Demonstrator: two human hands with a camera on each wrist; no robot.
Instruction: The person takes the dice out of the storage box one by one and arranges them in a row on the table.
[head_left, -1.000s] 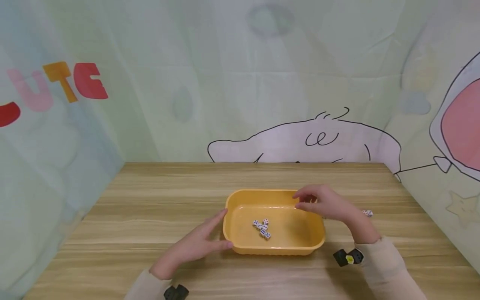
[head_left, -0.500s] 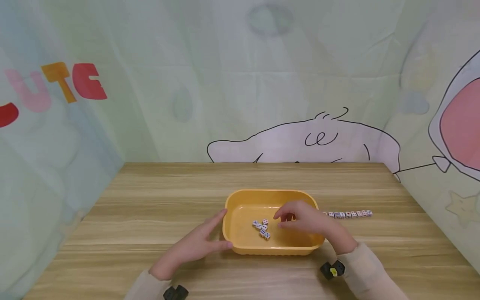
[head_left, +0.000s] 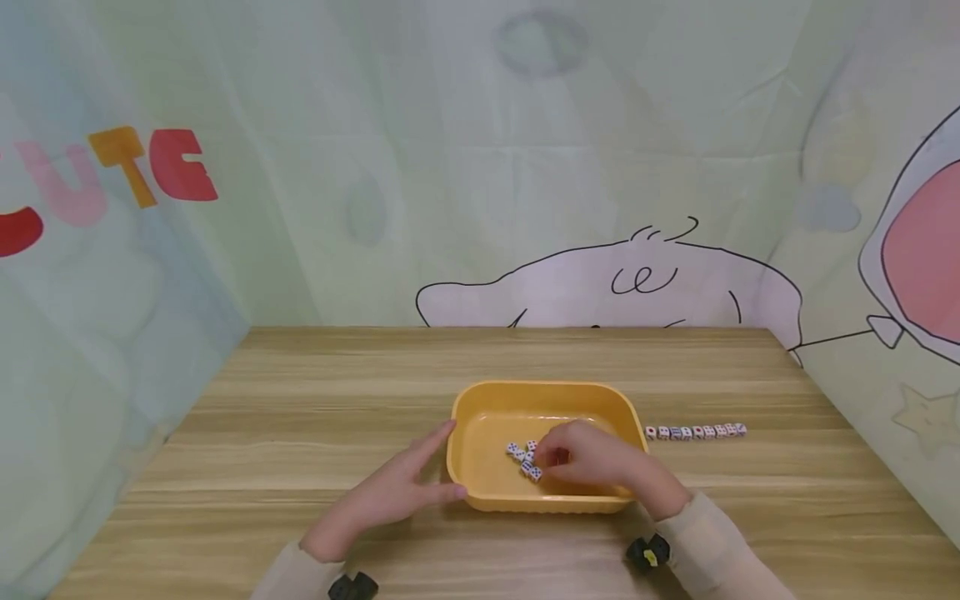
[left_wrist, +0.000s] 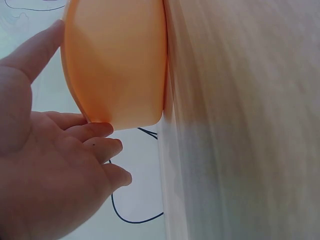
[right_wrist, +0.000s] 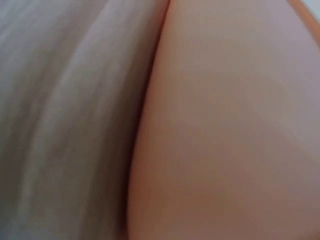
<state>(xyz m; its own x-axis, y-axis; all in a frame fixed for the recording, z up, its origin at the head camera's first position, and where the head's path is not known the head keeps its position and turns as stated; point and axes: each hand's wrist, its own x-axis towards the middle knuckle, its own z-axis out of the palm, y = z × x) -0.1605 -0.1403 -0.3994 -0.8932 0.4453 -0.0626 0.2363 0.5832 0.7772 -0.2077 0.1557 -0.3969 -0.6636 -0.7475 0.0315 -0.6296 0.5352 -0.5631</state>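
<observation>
Now | tray [head_left: 480, 492]: ~5 dice [head_left: 525, 458], right fingers [head_left: 551, 456] touching, grip unclear | row [head_left: 696, 431]: 8 dice

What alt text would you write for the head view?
A right hand reaches into a yellow tray at a cluster of small dice, while the left hand steadies its side. More dice in a row lie on the wooden table.

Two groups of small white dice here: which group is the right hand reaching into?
The loose cluster of small white dice inside the yellow plastic tray; the right hand touches it. The other dice form a straight row on the wooden table, outside the tray.
</observation>
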